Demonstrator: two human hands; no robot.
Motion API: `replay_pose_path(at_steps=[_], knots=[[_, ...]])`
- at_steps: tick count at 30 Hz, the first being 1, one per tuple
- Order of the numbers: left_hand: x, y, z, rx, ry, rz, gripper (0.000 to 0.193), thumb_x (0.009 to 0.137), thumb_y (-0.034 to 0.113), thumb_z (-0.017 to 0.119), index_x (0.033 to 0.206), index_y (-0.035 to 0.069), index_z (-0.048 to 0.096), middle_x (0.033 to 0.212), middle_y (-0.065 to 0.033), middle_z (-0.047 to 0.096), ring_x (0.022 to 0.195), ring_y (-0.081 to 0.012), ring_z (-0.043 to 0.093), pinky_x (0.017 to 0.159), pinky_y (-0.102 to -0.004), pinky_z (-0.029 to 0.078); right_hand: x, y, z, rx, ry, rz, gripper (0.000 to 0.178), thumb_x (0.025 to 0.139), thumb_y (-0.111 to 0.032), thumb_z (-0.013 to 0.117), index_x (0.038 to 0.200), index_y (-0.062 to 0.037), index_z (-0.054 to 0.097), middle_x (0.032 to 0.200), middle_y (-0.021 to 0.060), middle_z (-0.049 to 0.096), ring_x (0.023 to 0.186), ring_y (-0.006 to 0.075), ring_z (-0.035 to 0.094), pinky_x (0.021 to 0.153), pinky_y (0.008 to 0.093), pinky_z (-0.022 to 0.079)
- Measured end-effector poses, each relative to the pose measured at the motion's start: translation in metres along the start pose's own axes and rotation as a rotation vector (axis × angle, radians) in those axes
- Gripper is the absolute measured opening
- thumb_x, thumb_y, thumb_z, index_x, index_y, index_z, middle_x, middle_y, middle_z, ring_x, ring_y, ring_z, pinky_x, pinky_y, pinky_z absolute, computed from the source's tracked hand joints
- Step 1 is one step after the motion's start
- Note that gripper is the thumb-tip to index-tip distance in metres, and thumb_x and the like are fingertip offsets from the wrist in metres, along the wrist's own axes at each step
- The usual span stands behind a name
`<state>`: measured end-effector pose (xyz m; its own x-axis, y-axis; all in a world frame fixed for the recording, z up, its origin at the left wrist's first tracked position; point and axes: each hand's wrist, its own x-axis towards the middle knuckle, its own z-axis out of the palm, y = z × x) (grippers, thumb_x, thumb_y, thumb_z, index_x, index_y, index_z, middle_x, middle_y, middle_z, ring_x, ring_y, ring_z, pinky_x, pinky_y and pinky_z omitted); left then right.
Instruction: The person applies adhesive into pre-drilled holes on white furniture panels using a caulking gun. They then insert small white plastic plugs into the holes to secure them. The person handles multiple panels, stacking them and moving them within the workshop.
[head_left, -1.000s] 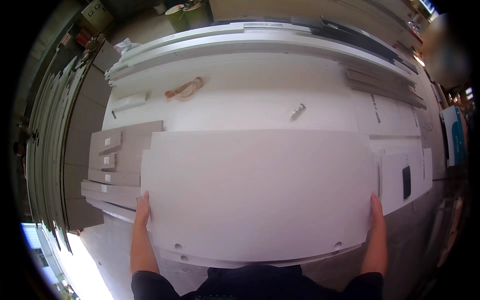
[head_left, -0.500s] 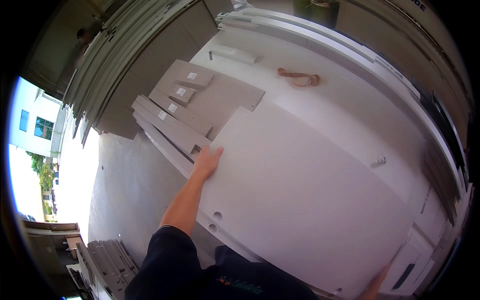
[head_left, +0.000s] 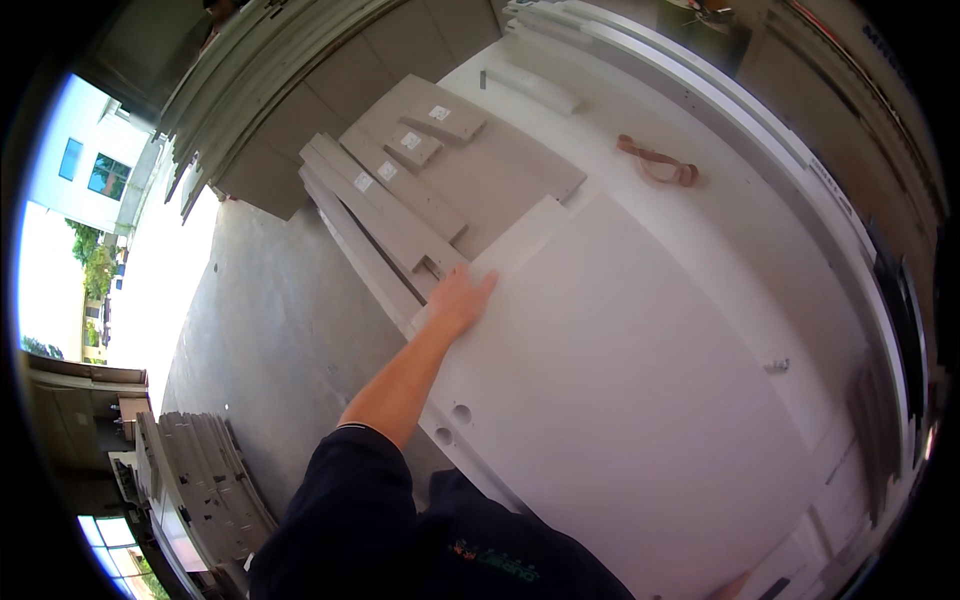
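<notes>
A large smooth white panel (head_left: 640,400) lies in front of me on top of other panels, with round holes near its left edge. My left hand (head_left: 460,300) is at the far left edge of that panel, thumb apart on the top face and fingers bent over the edge. Just beyond the hand, a long pale board (head_left: 390,205) with a notch at its near end lies on the stack. Only a sliver of my right hand (head_left: 735,587) shows, at the panel's near right edge; its fingers are hidden.
Several labelled board pieces (head_left: 445,118) lie on a grey-beige panel beyond. A tan strap loop (head_left: 660,162) and a small metallic piece (head_left: 777,366) rest on the white surface. Stacked panels (head_left: 250,80) stand far left, more (head_left: 205,480) near left. Concrete floor (head_left: 270,310) lies left.
My view has turned, so the panels and boards sit further right and mostly higher in the picture. The left hand stays by the same panel edge; less of the right hand shows.
</notes>
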<state>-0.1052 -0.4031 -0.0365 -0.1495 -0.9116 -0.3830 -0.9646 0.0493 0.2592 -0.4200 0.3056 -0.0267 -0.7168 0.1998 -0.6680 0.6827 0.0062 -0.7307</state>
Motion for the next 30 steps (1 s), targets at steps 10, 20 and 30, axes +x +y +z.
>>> replay_pose_path(at_steps=[10, 20, 30], knots=[[-0.010, -0.094, -0.015, -0.468, -0.102, 0.033, 0.073, 0.093, 0.052, 0.053, 0.141, -0.001, 0.039, 0.143, -0.0199, 0.044, 0.130, -0.0334, 0.046, 0.106, -0.0408, 0.038, -0.078, 0.058, -0.024, 0.031, 0.027, 0.040, 0.064, 0.096, -0.051, 0.044, 0.144, -0.0090, 0.038, 0.141, 0.0148, 0.045, 0.127, 0.0335, 0.045, 0.102, 0.0490, 0.038], [-0.151, -0.215, 0.039, -0.729, 0.020, 0.121, 0.074, 0.088, 0.035, 0.069, 0.144, 0.001, 0.035, 0.145, -0.0205, 0.037, 0.134, -0.0311, 0.039, 0.107, -0.0415, 0.038, -0.130, 0.109, -0.051, 0.133, 0.082, 0.085, 0.059, 0.099, -0.048, 0.039, 0.141, -0.0068, 0.041, 0.137, 0.0139, 0.049, 0.122, 0.0310, 0.049, 0.099, 0.0466, 0.043], [-0.196, -0.214, 0.066, -0.408, 0.072, 0.131, 0.087, 0.081, 0.034, 0.076, 0.146, 0.001, 0.029, 0.149, -0.0200, 0.028, 0.140, -0.0369, 0.025, 0.113, -0.0462, 0.027, -0.105, 0.148, -0.097, 0.096, 0.084, 0.190, 0.058, 0.101, -0.049, 0.033, 0.140, -0.0070, 0.043, 0.134, 0.0129, 0.051, 0.117, 0.0311, 0.053, 0.091, 0.0467, 0.048]])
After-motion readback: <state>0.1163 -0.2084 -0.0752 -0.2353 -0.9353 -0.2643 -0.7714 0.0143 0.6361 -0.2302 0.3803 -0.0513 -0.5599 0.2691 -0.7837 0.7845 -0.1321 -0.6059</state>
